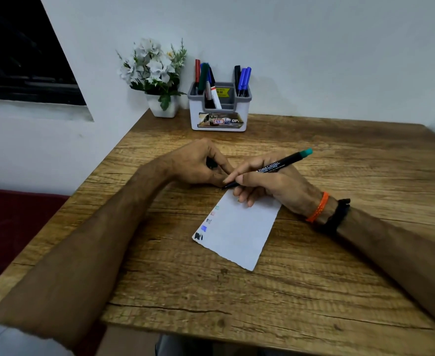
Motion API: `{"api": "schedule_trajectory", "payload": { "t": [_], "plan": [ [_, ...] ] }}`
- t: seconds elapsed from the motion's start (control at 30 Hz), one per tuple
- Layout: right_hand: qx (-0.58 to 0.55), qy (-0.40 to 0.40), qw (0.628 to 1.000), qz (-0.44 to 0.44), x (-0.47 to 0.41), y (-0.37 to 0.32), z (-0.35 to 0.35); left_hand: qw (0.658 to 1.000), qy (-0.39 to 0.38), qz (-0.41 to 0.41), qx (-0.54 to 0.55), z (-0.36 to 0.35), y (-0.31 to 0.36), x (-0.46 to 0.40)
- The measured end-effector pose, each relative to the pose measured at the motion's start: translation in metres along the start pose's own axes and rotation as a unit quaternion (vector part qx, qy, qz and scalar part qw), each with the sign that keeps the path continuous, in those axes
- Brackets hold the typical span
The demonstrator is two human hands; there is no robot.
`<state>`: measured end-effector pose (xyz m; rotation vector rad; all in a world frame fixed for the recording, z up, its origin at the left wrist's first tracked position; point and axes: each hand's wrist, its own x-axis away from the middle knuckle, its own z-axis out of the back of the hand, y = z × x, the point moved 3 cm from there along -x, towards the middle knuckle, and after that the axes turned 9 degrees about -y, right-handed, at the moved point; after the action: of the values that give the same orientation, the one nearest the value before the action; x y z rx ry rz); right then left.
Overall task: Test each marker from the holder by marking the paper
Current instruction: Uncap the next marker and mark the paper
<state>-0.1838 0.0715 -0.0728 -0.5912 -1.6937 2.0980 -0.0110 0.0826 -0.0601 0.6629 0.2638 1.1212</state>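
A white slip of paper (239, 229) lies on the wooden table (314, 291), with several small colour marks down its left edge. My right hand (267, 183) grips a black marker with a teal end (285, 161), its tip at the paper's top left corner. My left hand (198, 163) rests just beyond that corner with fingers curled around a small dark object, probably the cap. The grey and white holder (219, 116) stands at the table's back edge with red, green, blue and black markers (243, 79) upright in it.
A white pot of artificial white flowers (157, 78) stands left of the holder against the wall. A dark window (23, 55) is at the upper left. A dark red seat (13, 222) lies beside the table's left edge.
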Motion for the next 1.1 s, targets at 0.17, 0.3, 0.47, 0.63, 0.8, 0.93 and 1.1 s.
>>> {"api": "schedule_trajectory", "payload": {
  "t": [0.17,0.3,0.47,0.63,0.8,0.93,1.1],
  "plan": [
    [0.028,0.008,1.000,0.005,0.002,-0.005,-0.002,1.000,-0.015,-0.007,0.006,-0.001,-0.001,-0.001],
    [0.073,0.012,0.997,0.006,0.004,-0.007,-0.007,1.000,-0.022,-0.001,0.003,0.000,-0.002,-0.002],
    [0.090,0.035,0.995,0.002,0.005,-0.004,-0.008,1.000,-0.016,0.007,0.012,-0.001,-0.004,-0.004],
    [0.115,0.029,0.993,0.012,0.006,-0.002,-0.010,1.000,-0.023,0.000,0.008,-0.001,-0.003,-0.004],
    [0.127,0.038,0.991,0.011,0.007,-0.002,-0.011,1.000,-0.027,-0.014,0.004,-0.001,0.000,-0.004],
    [0.133,0.037,0.990,0.007,0.006,-0.002,-0.011,1.000,-0.027,-0.011,0.004,-0.001,0.000,-0.004],
    [0.144,0.037,0.989,0.006,0.007,-0.003,-0.012,0.999,-0.029,-0.014,0.005,-0.001,0.001,-0.004]
  ]
}}
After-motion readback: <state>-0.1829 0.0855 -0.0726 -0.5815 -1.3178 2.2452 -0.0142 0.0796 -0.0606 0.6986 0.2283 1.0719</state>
